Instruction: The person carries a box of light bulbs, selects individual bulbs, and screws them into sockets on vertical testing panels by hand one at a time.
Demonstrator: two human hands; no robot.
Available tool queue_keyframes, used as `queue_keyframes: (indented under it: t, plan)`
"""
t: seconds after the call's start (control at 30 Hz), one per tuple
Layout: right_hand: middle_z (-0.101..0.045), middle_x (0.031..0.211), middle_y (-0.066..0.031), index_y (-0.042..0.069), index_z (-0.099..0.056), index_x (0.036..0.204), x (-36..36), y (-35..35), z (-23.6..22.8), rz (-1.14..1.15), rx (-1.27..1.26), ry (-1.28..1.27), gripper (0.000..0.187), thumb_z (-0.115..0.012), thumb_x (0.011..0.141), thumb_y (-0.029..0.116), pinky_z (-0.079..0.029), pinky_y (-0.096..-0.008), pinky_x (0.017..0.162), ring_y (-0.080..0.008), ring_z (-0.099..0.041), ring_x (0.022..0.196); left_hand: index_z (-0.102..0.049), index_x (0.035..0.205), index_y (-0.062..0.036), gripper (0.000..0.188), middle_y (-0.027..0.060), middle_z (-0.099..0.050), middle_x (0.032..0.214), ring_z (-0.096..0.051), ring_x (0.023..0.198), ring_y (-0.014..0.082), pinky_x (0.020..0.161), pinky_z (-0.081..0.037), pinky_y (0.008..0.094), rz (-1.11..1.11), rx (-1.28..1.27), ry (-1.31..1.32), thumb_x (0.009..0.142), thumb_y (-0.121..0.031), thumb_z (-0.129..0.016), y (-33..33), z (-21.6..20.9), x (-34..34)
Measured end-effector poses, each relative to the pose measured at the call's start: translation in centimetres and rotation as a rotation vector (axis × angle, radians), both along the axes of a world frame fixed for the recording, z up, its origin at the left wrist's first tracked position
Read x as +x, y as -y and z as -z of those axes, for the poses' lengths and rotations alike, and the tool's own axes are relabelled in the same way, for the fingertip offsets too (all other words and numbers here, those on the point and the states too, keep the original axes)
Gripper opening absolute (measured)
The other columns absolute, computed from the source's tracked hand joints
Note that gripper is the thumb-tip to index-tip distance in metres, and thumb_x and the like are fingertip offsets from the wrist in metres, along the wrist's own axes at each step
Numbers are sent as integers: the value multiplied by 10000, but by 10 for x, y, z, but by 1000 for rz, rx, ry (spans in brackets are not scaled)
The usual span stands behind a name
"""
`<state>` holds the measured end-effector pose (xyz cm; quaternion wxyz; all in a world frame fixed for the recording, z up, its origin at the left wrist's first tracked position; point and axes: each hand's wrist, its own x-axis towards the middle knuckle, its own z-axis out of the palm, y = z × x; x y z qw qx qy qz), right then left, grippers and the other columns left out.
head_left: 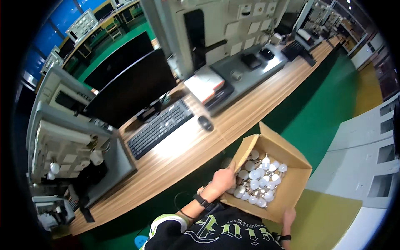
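Observation:
An open cardboard box [298, 185] is held in front of my body, tilted, beside the desk's edge. Many white light bulbs [255, 184] lie loose in it, heaped toward its left side. My left hand [223, 180] is closed on the box's left edge, with a dark band on its wrist. At the lower right edge my right hand [289, 216] grips the box; its fingers are partly hidden behind the cardboard.
Along the wooden desk [183, 156] stand a black keyboard [160, 128], a mouse [205, 123], a monitor [133, 89] and a white-and-orange box [204, 83]. A panel with bulbs [54, 168] is at the left. Light grey cabinets [358, 162] stand at the right, beyond green floor.

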<state>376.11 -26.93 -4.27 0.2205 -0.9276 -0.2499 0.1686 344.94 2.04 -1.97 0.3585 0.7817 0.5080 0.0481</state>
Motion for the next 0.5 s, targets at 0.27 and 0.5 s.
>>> queue_keyframes:
  t: [0.27, 0.5]
  plan:
    - [-669, 1089, -170, -112, -596, 1135, -63, 137, 52, 52, 56, -267, 365, -586, 939, 195, -482, -349, 849, -230, -621, 950, -440, 1324, 74, 572, 197, -649, 662, -665, 598, 336, 548, -538, 444, 87, 50, -58, 799, -116, -564, 122, 5, -68]
    - [-665, 1064, -148, -109, -588, 1153, -141, 224, 100, 64, 149, -183, 363, -574, 953, 194, -475, -339, 848, -212, -605, 931, -427, 1348, 46, 595, 212, -646, 852, -668, 639, 352, 556, -542, 443, 132, 66, -22, 791, -104, -568, 190, 51, -129]
